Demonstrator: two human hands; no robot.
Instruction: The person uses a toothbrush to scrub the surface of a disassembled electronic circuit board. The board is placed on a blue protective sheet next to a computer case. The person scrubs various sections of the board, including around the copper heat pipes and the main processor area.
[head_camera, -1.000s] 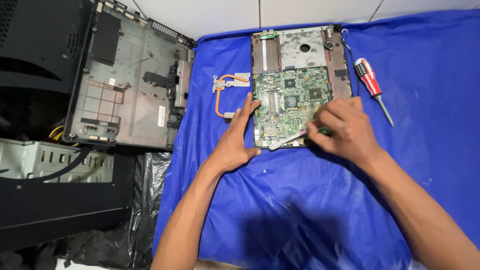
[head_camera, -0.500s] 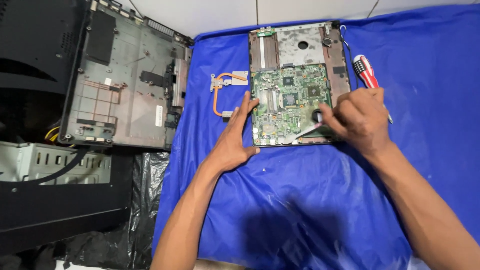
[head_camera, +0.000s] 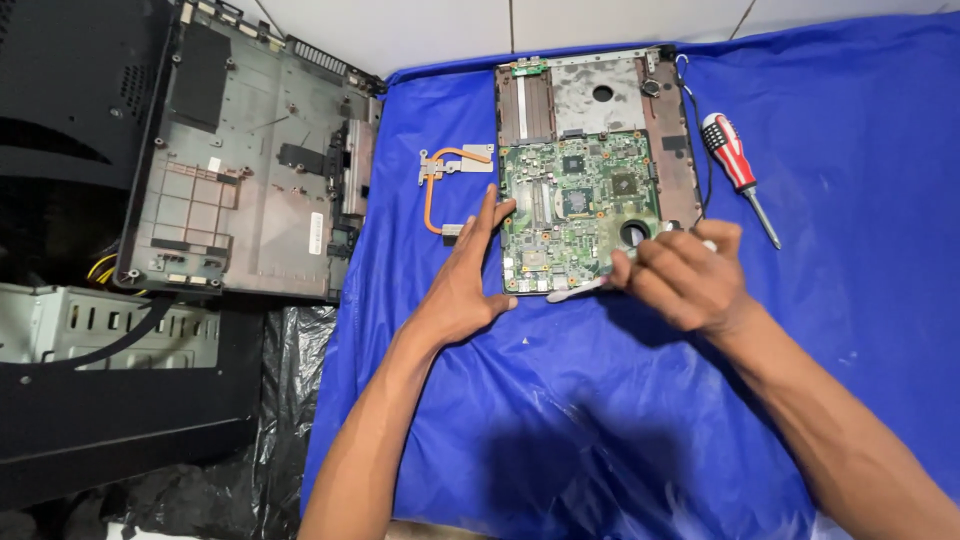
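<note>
A green laptop motherboard lies in its open laptop base on a blue cloth. My left hand rests flat, fingers straight, against the board's left edge. My right hand is closed on a small brush-like tool with a whitish tip, which lies across the board's near edge. What kind of tool it is I cannot tell for certain.
A copper heat pipe with metal plates lies left of the board. A red-and-white screwdriver lies to the right. A grey laptop bottom cover and black casing sit at the left, with a metal chassis below.
My right hand has swept the tool from the board's right part down to its near edge. My left hand has stayed against the board's left edge.
</note>
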